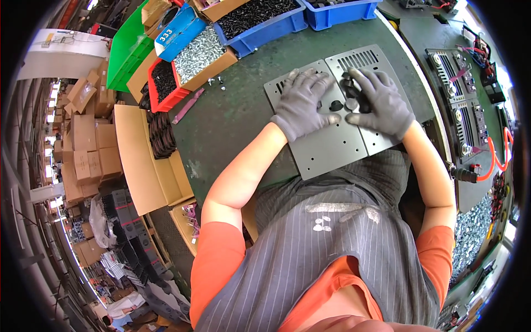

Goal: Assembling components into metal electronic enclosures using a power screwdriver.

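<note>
panels, two flat grey metal ones with slots and holes, lie side by side on the dark green bench (238, 119), their near edges close to the striped apron (326, 238). the left hand (303, 102), gloved, lies flat across the left panel (326, 148), fingers stretched and lightly together, thumb out toward the seam, clamped on nothing that shows. the right hand (381, 102), gloved too, lies over the right panel (375, 137), its thumb and forefinger well apart, a cluster of small black parts (349, 87) in and beside that gap; what lies under its palm is hidden, so i cannot tell whether a part is tucked there. a round black piece (336, 105) sits between the hands, with a grey disc (351, 104) just right of it. the main risk, as i judge it, is scatter: a sideways sweep of either thumb could send these loose bits rolling toward the apron. uneven pressing might make one panel slide against the other, since no clamp shows. thick glove tips could fumble or misplace such small pieces. loose screws (220, 82) on the bench, near the open carton of silver screws (202, 55), might scratch a panel pushed over them.
</note>
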`<state>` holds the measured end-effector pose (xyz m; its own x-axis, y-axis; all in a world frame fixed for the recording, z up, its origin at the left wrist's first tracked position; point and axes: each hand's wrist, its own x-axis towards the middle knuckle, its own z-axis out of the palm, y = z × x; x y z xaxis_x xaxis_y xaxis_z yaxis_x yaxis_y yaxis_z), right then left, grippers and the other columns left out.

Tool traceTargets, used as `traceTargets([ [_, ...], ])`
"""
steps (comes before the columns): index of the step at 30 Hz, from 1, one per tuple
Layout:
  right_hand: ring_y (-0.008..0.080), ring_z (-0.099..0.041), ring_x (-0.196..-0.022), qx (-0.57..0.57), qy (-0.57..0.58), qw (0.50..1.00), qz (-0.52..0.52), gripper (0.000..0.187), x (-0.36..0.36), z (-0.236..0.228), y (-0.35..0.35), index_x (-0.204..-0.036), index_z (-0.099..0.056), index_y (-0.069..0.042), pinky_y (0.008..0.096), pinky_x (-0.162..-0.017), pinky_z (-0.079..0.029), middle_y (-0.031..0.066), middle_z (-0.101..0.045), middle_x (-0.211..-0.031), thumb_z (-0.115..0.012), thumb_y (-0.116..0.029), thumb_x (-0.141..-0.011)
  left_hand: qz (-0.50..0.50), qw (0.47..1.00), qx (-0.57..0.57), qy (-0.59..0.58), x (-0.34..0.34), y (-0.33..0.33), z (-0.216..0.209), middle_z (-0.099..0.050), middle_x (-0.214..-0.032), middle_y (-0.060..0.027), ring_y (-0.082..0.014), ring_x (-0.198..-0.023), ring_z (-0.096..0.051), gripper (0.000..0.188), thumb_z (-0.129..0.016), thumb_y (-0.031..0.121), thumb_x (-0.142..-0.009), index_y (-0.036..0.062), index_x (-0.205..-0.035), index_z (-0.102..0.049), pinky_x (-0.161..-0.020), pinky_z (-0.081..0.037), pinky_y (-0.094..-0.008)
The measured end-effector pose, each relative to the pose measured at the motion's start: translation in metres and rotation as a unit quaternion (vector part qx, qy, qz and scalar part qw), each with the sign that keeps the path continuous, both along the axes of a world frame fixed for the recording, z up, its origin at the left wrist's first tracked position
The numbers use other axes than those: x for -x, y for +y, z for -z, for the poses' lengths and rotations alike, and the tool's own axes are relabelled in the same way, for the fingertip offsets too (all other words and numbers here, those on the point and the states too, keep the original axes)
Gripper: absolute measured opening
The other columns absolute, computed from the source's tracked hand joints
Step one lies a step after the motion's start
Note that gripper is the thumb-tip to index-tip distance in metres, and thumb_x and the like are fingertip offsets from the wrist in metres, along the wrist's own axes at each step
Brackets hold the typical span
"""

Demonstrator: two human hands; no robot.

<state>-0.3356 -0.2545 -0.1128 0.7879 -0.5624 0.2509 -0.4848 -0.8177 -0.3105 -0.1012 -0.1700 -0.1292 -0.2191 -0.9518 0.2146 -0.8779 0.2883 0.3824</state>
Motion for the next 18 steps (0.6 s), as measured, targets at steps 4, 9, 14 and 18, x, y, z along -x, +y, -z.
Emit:
traceTargets([
  [4, 0.0407, -0.049, -0.119, 0.019, 0.006, 0.998, 0.055, 0.085, 0.021, 0.003, 0.015, -0.142, -0.042, 0.002, 0.0500, -0.103, -0.039, 0.0212, -0.051, -0.134, -0.064, -0.056, -0.084, 0.005, 0.998, 0.055, 0.028, 0.000, 0.003, 0.001, -0.063, -0.124, -0.0070, -0.0300, -0.125, -0.052, 0.035, -0.075, 0.030, -0.074, 0.0136, -0.104, -0.070, -0.113, -0.034, -0.0472],
  [9, 0.0390, -0.055, -0.109, 0.046, -0.015, 0.988, 0.150, 0.064, 0.024, 0.006, 0.036, -0.130, -0.057, -0.002, 0.0491, -0.097, -0.044, 0.0185, -0.057, -0.125, -0.064, -0.047, -0.085, -0.008, 0.993, 0.107, 0.051, -0.003, 0.011, 0.002, -0.066, -0.114, -0.0095, -0.0281, -0.112, -0.059, 0.020, -0.072, 0.017, -0.072, 0.0120, -0.091, -0.069, -0.101, -0.044, -0.0450],
  [14, 0.0363, -0.059, -0.103, 0.031, -0.067, 0.976, 0.206, 0.049, 0.022, 0.009, 0.048, -0.121, -0.063, -0.009, 0.0455, -0.088, -0.050, 0.0163, -0.061, -0.112, -0.069, -0.040, -0.084, -0.051, 0.994, 0.095, 0.037, -0.005, 0.012, -0.001, -0.063, -0.121, -0.0099, -0.0299, -0.112, -0.060, 0.030, -0.071, 0.016, -0.072, 0.0119, -0.101, -0.067, -0.099, -0.045, -0.0441],
  [18, 0.0340, -0.063, -0.095, 0.004, -0.080, 0.981, 0.178, 0.036, 0.008, 0.015, 0.048, -0.118, -0.063, -0.010, 0.0433, -0.083, -0.051, 0.0145, -0.062, -0.107, -0.066, -0.031, -0.088, 0.007, 0.990, 0.088, 0.108, -0.013, 0.011, -0.001, -0.062, -0.123, -0.0120, -0.0299, -0.114, -0.058, 0.044, -0.073, 0.020, -0.073, 0.0105, -0.115, -0.064, -0.103, -0.042, -0.0439],
])
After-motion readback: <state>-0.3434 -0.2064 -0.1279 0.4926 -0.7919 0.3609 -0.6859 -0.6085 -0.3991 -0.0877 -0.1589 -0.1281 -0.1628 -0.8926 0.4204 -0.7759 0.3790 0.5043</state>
